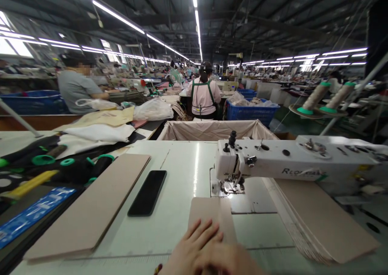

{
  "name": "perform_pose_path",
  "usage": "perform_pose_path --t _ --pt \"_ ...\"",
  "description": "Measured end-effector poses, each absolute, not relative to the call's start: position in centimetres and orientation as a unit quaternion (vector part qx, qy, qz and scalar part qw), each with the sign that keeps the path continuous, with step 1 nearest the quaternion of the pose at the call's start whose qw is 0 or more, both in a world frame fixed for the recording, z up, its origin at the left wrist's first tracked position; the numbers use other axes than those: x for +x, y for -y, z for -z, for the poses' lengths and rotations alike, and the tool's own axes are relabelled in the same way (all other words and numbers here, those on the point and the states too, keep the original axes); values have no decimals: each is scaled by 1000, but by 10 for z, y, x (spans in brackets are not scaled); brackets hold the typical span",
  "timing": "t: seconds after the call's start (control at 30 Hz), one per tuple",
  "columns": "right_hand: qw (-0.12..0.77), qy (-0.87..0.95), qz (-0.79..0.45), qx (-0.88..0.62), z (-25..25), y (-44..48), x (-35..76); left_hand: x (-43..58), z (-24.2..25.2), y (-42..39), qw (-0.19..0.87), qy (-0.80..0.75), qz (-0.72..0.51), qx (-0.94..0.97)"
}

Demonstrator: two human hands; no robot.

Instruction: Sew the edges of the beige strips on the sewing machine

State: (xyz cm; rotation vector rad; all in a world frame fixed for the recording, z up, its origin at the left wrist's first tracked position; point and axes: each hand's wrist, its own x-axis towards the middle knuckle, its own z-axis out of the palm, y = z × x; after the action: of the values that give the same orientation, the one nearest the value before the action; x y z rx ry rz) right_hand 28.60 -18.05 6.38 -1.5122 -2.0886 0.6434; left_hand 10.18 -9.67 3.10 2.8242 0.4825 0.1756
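My left hand (194, 246) lies flat with fingers stretched out on a beige fabric panel (209, 208), in front of the sewing machine's presser foot (232, 187). My right hand (232, 259) is beside and partly over the left one at the bottom edge. It looks curled and is blurred, so its fingers and anything in them are hidden. The panel's far edge stops just short of the needle area. Under the arm of the white sewing machine (273, 157) lies a stack of beige panels (330, 222). A second beige stack (91, 206) rests on the left.
A black phone (147, 193) lies on the table between the left stack and my hands. Dark thread spools (75, 168) and a blue-white packet (33, 214) sit at far left. A cloth-lined bin (194, 130) stands behind the table. Two people (204, 95) sit further back.
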Motion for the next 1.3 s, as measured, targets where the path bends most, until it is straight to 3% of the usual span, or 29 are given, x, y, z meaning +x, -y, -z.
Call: perform_pose_path --t 0.17,0.37,1.3 --pt "209 721 -134 -648 -34 132 336 94 -39 86 150 -263 -82 949" --pt "198 705 -71 -677 -12 136 348 103 -44 64 148 -249 -52 956" --pt "146 697 -58 -699 -19 131 342 122 -43 48 142 -244 -100 954"
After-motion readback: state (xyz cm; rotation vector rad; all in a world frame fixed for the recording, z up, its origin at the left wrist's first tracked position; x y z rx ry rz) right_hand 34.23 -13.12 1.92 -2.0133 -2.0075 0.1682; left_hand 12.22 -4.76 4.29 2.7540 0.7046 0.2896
